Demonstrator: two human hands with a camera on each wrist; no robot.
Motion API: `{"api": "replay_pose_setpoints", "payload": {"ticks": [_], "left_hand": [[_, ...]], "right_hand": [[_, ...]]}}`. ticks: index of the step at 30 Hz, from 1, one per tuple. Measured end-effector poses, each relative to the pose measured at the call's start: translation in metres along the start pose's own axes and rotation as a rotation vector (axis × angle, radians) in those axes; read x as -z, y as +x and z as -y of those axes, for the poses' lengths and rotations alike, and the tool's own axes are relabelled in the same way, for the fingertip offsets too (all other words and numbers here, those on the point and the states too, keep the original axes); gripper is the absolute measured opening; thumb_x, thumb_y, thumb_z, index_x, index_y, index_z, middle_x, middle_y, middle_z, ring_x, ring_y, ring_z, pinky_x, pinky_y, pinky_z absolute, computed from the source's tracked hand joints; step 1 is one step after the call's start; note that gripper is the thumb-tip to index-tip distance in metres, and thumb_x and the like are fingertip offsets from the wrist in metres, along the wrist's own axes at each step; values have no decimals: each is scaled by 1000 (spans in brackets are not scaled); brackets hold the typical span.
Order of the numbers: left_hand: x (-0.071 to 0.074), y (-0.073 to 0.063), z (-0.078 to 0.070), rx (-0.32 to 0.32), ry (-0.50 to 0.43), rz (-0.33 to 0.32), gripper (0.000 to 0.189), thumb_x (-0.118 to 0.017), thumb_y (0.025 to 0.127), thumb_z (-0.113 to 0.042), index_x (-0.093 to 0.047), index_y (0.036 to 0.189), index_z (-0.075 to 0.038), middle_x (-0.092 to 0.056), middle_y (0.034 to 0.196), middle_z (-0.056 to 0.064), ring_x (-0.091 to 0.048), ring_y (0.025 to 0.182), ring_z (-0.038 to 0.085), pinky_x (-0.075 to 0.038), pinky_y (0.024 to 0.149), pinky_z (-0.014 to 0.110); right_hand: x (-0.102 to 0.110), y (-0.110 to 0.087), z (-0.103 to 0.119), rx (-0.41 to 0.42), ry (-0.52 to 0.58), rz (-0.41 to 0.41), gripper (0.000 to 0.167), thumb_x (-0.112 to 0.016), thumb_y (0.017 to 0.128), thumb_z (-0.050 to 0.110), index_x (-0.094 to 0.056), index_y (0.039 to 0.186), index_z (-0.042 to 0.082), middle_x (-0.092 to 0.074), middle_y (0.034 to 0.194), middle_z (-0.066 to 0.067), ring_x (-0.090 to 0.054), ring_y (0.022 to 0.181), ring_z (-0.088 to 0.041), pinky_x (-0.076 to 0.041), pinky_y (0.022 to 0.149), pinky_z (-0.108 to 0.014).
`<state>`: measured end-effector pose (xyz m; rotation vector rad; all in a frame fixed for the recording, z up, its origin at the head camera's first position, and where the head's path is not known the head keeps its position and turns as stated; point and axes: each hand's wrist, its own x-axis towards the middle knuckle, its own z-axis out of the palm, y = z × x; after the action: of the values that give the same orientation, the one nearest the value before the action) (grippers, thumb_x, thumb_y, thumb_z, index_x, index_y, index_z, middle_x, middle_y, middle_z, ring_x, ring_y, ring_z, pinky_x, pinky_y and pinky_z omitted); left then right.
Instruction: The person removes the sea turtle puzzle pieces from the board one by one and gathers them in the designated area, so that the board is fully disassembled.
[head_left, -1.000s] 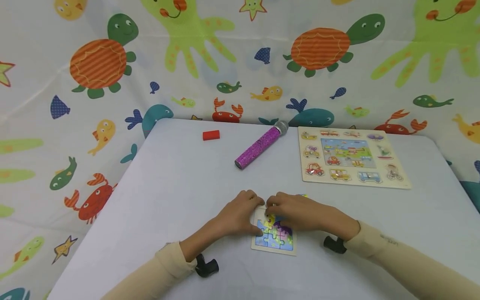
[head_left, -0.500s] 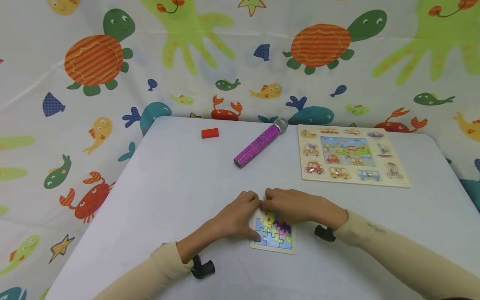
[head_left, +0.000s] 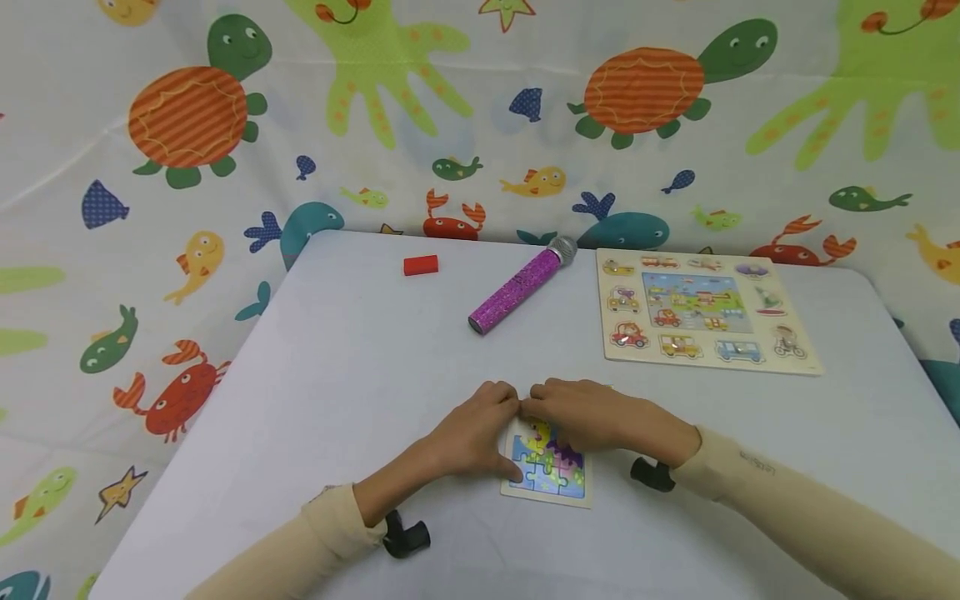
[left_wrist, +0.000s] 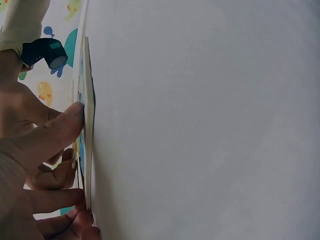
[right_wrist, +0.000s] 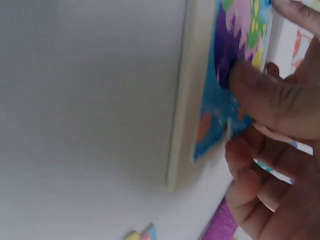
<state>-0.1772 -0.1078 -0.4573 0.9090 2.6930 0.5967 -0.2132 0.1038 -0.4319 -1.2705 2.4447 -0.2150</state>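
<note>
A small wooden jigsaw puzzle (head_left: 551, 479) with blue, yellow and purple pieces lies on the white table in front of the person. The left hand (head_left: 476, 433) grips its frame, thumb (left_wrist: 70, 122) on the left side and fingers at the far left corner. Over the far right part is the right hand (head_left: 588, 415), its fingers curled. In the right wrist view its thumb (right_wrist: 260, 95) lies on the picture, and thumb and fingers pinch a blue-and-orange puzzle piece (right_wrist: 240, 116) with a slightly raised edge. The knuckles hide the puzzle's far side in the head view.
A loose puzzle piece (right_wrist: 149, 233) lies beyond the puzzle, mostly hidden by the right hand in the head view. Farther back are a purple glitter microphone (head_left: 517, 290), a red block (head_left: 421, 265) and a wooden vehicle peg puzzle (head_left: 697, 354). A patterned cloth (head_left: 360, 179) hangs behind.
The right hand has shifted slightly left, closer to the left hand, at the puzzle's far edge. The left hand keeps its hold on the frame. The head view has tilted slightly.
</note>
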Motion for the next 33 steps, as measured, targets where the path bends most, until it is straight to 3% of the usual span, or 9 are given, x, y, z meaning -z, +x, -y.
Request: {"api": "replay_pose_setpoints", "payload": {"ticks": [7, 12, 18, 23, 28, 33], "left_hand": [[0, 1, -1, 10, -20, 0, 84, -95, 71, -37, -61, 139, -1, -54, 129, 6, -46, 113, 18, -50, 90, 26], [0, 2, -3, 17, 13, 3, 82, -93, 74, -39, -60, 140, -1, -55, 130, 7, -47, 113, 19, -50, 91, 27], [-3, -2, -5, 15, 140, 24, 96, -91, 71, -53, -55, 146, -4, -53, 139, 8, -46, 126, 23, -46, 95, 39], [-4, -7, -6, 7, 204, 50, 110, -89, 66, -63, -49, 151, -6, -47, 147, 8, -38, 137, 26, -40, 101, 47], [-7, -10, -5, 7, 258, 70, 111, -86, 69, -67, -45, 154, -8, -42, 151, 8, -28, 146, 29, -27, 113, 65], [-7, -9, -6, 8, 276, 96, 113, -83, 71, -67, -41, 156, -7, -36, 158, 10, -20, 153, 31, -21, 116, 68]], "right_hand": [[-9, -3, -3, -69, 165, -95, 37, -77, 86, 2, -67, 121, 7, -65, 106, 1, -56, 96, -15, -53, 89, -36], [-14, -3, -6, -93, 256, -147, 26, -77, 86, 1, -70, 110, 5, -62, 95, 3, -54, 86, -13, -52, 82, -34], [-16, -3, -6, -111, 339, -180, 18, -72, 88, 0, -69, 104, 9, -62, 85, 6, -53, 77, -11, -48, 73, -29], [-17, -3, -11, -77, 408, -198, 20, -68, 87, -7, -71, 101, 7, -70, 89, 3, -57, 76, -8, -52, 73, -27], [-16, -4, -14, -58, 447, -211, 21, -66, 88, -9, -72, 100, 7, -72, 91, 1, -60, 79, -8, -54, 76, -28], [-17, -5, -13, -51, 465, -232, 21, -66, 89, -10, -71, 99, 7, -72, 90, 2, -59, 76, -8, -53, 75, -26]]}}
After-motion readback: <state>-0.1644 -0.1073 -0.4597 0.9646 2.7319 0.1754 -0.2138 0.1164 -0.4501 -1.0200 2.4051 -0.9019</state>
